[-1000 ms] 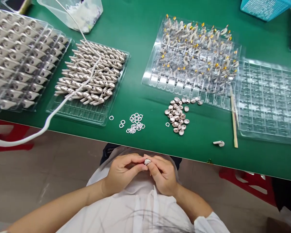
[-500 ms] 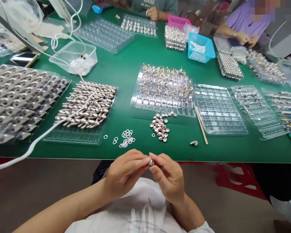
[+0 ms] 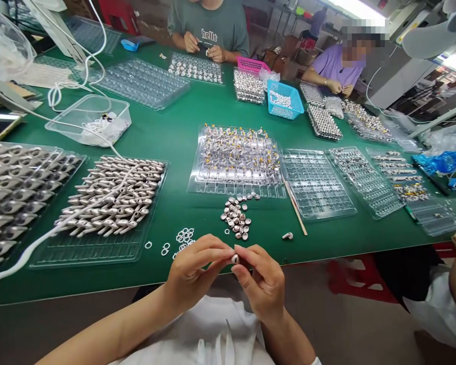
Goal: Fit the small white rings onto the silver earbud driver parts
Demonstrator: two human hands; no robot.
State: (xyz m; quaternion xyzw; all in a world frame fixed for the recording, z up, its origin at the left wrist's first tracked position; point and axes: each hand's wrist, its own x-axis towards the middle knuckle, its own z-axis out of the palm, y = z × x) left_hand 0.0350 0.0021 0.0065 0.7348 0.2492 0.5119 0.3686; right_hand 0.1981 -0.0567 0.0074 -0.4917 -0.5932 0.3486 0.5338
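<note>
By the counter's (image 3: 209,218) near edge, the left hand (image 3: 197,271) pinches a small shell (image 3: 234,259) — the right hand (image 3: 264,281) curls close against it, grip unclear — near a pile of caps (image 3: 236,215).

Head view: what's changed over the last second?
The view has swung up, bringing co-workers into sight. The right hand's thumb seems to have eased off the small piece, which the left hand still pinches. Nothing visibly let go. Unchanged: the pile of caps, loose rings, lone earbud-shaped piece.
</note>
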